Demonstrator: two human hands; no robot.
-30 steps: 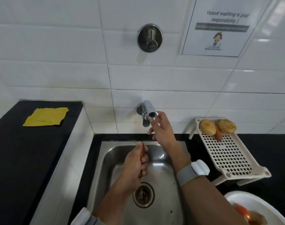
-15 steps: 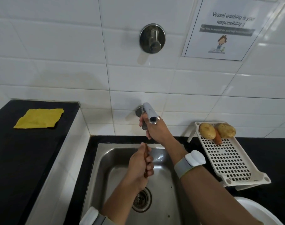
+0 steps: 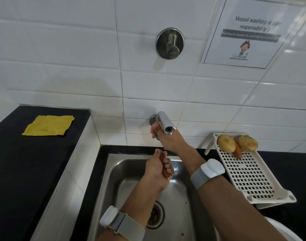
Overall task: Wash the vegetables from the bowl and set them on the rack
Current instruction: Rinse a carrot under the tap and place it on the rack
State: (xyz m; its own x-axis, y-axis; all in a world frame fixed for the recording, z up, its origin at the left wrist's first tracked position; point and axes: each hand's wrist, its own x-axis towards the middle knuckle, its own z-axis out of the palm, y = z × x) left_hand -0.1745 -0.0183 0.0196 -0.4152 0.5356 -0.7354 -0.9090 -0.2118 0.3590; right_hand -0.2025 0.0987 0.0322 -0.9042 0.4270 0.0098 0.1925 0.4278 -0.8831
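My left hand [image 3: 158, 168] grips a brownish-orange vegetable [image 3: 164, 173], mostly hidden by the fingers, over the steel sink [image 3: 117, 173] just under the tap. My right hand [image 3: 167, 139] is wrapped round the chrome tap [image 3: 166, 122] at the wall. I cannot see a stream of water. The cream perforated rack [image 3: 249, 174] stands on the counter to the right, with two potatoes [image 3: 226, 143] [image 3: 248, 143] and a carrot [image 3: 237, 150] between them at its far end. A sliver of the white bowl [image 3: 279, 228] shows at the bottom right.
A yellow cloth [image 3: 48, 125] lies on the raised black counter at the left. A round chrome valve [image 3: 170, 43] sits on the tiled wall above the tap, with a paper notice [image 3: 249, 32] to its right. The drain [image 3: 154, 214] is in the sink's middle.
My right hand has closed round the tap from the spout tip. My left hand has risen with the vegetable toward the tap. The view has tilted up, so the bowl is almost out of frame.
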